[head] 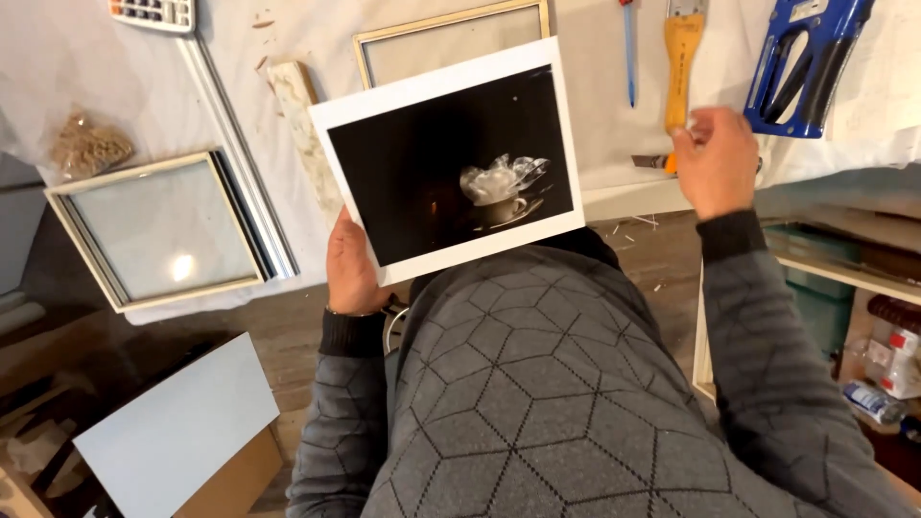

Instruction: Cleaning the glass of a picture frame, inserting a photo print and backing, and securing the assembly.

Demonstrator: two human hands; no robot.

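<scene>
Left hand [353,267] gripping photo print [451,158] (lower-left edge), right hand [715,158] apart

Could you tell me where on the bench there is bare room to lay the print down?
The white sheet is bare between the upper frame and the brush. The left is crowded by the glazed frame and moulding.

White-covered worktable [240,86], brown wooden floor [288,331], shelves [844,273] at right
</scene>
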